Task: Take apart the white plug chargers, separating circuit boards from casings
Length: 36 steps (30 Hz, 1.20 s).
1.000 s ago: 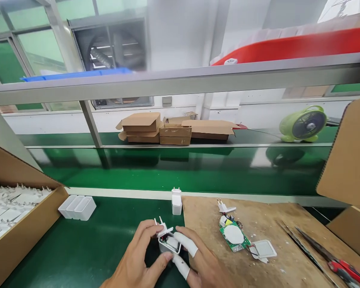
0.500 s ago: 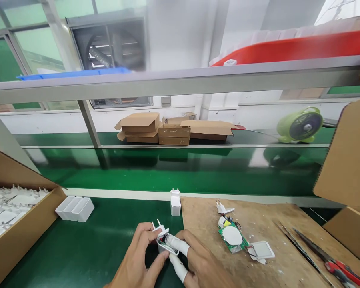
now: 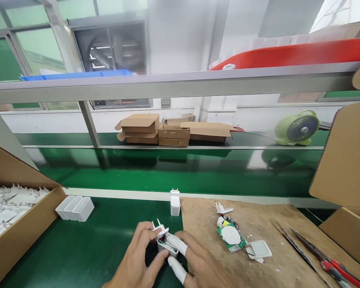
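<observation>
A small white plastic charger housing [image 3: 167,245], opened to show wires inside, was held low over the green table [image 3: 87,248] between both hands. The left hand [image 3: 138,260] was closed on it, fingers [image 3: 147,234] curled over the white two-pin plug cap [image 3: 159,229] at its top and the thumb pressed against its lower front. The right hand [image 3: 198,266], with white rubber cots on two fingers [image 3: 175,244], was closed against the housing's right side.

To the right, on a worn brown wooden board [image 3: 258,240], a green circuit board with a round white pad [image 3: 231,237] was laid, joined by thin wires to a square white cover plate [image 3: 259,249]; a loose white plug piece [image 3: 222,208] lay just beyond it. Metal tweezers [image 3: 294,246] and red-handled cutters [image 3: 327,262] were placed near the board's right edge.

Further back, a complete white charger [image 3: 175,203] stood upright at the board's left corner. At the left, a row of empty white shells [image 3: 75,208] lay just beside an open cardboard box of white parts [image 3: 15,216]. Beyond the green conveyor belt [image 3: 180,172], flat brown cartons [image 3: 174,130] and a light green desk fan [image 3: 297,128] were seen.
</observation>
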Each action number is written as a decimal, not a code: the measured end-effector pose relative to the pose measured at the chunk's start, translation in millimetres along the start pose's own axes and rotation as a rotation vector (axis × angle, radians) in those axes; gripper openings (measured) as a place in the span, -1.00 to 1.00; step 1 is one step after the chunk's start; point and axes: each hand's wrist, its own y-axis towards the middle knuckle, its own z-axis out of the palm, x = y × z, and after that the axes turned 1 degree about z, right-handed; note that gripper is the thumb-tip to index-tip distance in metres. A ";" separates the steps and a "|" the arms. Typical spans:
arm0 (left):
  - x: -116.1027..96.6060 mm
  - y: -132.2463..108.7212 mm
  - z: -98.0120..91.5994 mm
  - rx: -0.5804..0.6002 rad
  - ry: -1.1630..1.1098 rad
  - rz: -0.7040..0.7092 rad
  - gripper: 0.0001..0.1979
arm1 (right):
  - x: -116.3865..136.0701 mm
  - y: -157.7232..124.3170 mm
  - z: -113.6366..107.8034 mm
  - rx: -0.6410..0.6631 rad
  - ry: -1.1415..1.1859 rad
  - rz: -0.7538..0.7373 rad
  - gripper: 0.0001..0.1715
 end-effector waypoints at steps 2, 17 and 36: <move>-0.1 0.5 -0.4 -0.002 0.000 0.001 -0.70 | 2.7 2.3 -4.3 0.055 0.028 0.012 -0.56; 6.7 -2.6 2.9 0.012 0.007 -0.003 -0.58 | 3.3 5.8 3.5 -0.042 0.452 0.113 -0.64; -1.0 -8.6 9.7 -0.115 0.205 0.239 -0.24 | -0.8 9.6 27.6 -0.141 1.178 0.456 -0.34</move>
